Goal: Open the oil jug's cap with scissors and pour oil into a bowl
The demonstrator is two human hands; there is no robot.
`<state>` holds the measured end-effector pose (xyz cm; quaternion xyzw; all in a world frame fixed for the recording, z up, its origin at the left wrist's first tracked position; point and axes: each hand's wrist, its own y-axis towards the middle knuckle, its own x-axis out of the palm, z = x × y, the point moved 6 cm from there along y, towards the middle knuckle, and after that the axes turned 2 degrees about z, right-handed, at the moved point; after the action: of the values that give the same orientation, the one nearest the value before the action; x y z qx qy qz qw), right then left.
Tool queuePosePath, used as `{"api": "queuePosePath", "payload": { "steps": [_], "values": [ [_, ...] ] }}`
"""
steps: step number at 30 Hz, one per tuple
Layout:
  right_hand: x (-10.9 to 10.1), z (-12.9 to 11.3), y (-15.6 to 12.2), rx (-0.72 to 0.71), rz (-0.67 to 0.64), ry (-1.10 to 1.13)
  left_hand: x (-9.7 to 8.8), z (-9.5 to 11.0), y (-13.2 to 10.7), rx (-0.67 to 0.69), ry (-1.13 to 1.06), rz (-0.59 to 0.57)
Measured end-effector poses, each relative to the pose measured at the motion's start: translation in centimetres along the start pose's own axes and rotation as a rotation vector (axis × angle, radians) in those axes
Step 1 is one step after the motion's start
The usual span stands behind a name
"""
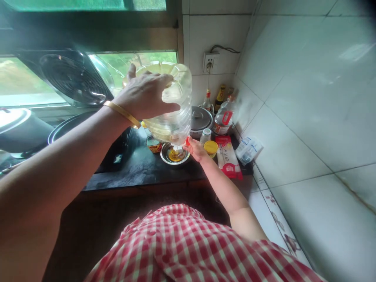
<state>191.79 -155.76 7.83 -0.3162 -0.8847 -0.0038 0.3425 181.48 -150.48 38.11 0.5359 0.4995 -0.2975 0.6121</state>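
Observation:
My left hand (147, 91) grips a large clear plastic bottle (182, 100), with the thumb and fingers spread around its side near the base. The bottle is tipped over, its mouth end down above a small metal bowl (163, 157). Yellow, oil-like liquid (176, 155) lies in the bowl. Close to the bottle's lower end, my right hand (196, 149) pinches a red cap (187, 141); whether the cap is still joined to the bottle, I cannot tell. A printed jar (154, 144) stands left of the bowl, and a yellow-lidded tub (211, 148) is just right of my right hand.
Behind the tub stand a lidded pot (201, 118), a white-capped jar (206, 135) and another plastic bottle (223, 115). A red-and-white packet (228, 157) lies by the tiled wall (293, 117). On the left are a large wok (70, 124) and a stove (113, 156).

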Motion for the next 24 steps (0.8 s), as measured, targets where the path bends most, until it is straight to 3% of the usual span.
{"api": "queuePosePath", "payload": {
  "steps": [4, 9, 19, 24],
  "values": [
    [-0.5, 0.3, 0.8, -0.004, 0.016, 0.007, 0.9, 0.2, 1.0, -0.010, -0.002, -0.011],
    [-2.4, 1.8, 1.6, -0.004, 0.073, -0.014, 3.9, 0.6, 2.9, 0.003, 0.046, -0.033],
    [-7.1, 5.2, 3.4, -0.144, 0.194, 0.061, 10.3, 5.2, 5.7, 0.086, 0.027, -0.049],
    [-8.7, 7.3, 3.7, -0.084, 0.197, 0.120, 12.3, 6.0, 6.4, 0.078, 0.090, -0.104]
  ]
}}
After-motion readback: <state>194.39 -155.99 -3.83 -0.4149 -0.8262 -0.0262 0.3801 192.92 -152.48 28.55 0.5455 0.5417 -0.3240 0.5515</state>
